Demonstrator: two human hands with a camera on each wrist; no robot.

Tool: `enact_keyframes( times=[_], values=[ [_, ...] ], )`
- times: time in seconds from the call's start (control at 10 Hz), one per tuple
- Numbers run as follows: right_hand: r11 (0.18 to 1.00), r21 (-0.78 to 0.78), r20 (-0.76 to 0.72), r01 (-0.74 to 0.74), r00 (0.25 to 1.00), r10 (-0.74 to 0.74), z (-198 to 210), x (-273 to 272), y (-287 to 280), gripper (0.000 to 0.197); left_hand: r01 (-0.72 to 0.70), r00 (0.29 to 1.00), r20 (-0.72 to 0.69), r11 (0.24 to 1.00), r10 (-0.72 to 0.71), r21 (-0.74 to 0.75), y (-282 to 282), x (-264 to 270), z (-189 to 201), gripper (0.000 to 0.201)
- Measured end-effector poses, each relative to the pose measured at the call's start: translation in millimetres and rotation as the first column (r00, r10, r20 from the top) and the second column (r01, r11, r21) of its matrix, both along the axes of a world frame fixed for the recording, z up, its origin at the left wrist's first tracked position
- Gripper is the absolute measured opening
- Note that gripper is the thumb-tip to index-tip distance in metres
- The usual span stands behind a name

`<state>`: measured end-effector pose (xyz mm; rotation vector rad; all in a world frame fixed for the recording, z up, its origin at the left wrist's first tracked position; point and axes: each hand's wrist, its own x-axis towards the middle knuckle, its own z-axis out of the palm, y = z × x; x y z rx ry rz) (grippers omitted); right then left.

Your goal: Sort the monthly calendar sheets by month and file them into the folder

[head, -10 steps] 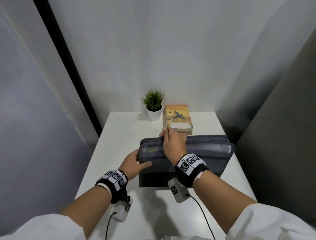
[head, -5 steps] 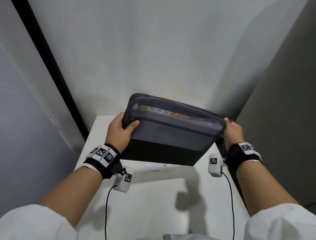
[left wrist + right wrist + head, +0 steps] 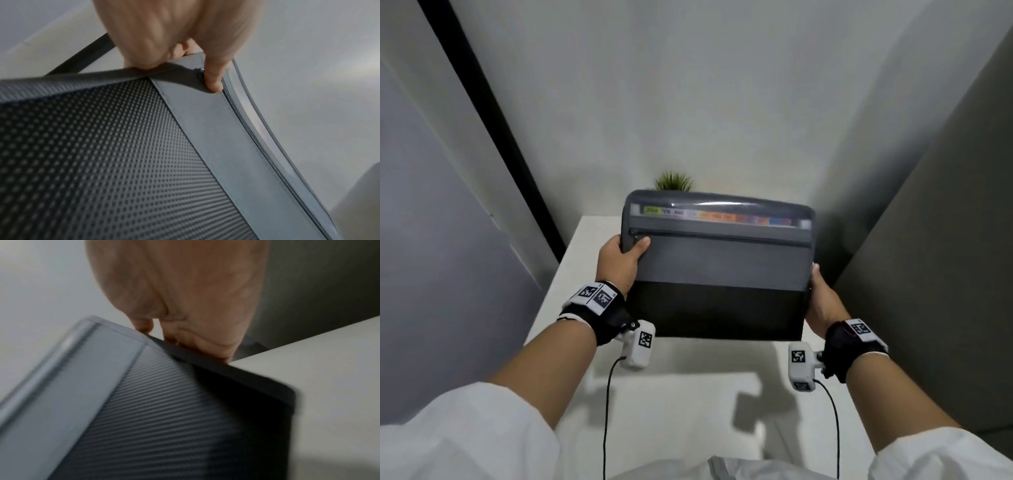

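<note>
At the centre of the frame, above the white table [image 3: 571, 274], we are holding the grey folder [image 3: 717, 260] aloft, left hand [image 3: 619, 263] gripping its left edge, right hand [image 3: 823, 301] clasping its right edge.

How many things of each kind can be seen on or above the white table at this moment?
Folder: 1
Plant: 1
Hand, left and right, both gripping the folder: 2
Total: 4

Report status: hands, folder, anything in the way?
Left hand and right hand grip the folder by its sides. Folder held above the table, closed. Nothing visibly blocking.
</note>
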<state>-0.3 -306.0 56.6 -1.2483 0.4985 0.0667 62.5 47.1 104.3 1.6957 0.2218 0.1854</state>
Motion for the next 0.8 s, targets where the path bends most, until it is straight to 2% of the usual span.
enact_keyframes(
  times=[0.1,0.2,0.4,0.6,0.7,0.8],
  values=[
    [0.987,-0.159,-0.128,-0.029,0.992,0.009,-26.2,1.0,4.2,0.062,0.065,0.99,-0.135,0.971,-0.034,0.231,-2.2,-1.4,-43.1,0.034],
    [0.872,-0.475,-0.259,-0.119,0.966,-0.009,-74.1,-10.1,2.5,0.055,0.189,0.956,-0.277,0.922,-0.094,0.339,-4.9,-8.6,-81.3,0.032],
    [0.763,-0.6,-0.408,-0.241,0.912,-0.034,-128.7,-30.7,1.9,0.037,0.363,0.857,-0.494,0.85,-0.145,0.381,-4.7,-18.8,-138.0,0.034],
    [0.695,-0.62,-0.545,-0.364,0.837,-0.048,-144.6,-26.7,-3.4,0.041,0.432,0.769,-0.623,0.836,-0.144,0.339,-1.2,-19.8,-168.1,0.056],
    [0.689,-0.626,-0.545,-0.365,0.837,-0.052,-142.5,-24.6,-4.5,0.035,0.452,0.779,-0.607,0.811,-0.156,0.371,-0.1,-22.2,-168.9,0.052],
    [0.731,-0.634,-0.446,-0.253,0.892,-0.079,-121.5,-9.0,-14.1,0.044,0.416,0.785,-0.609,0.827,-0.117,0.377,13.2,-30.4,-173.3,0.058]
  ],
)
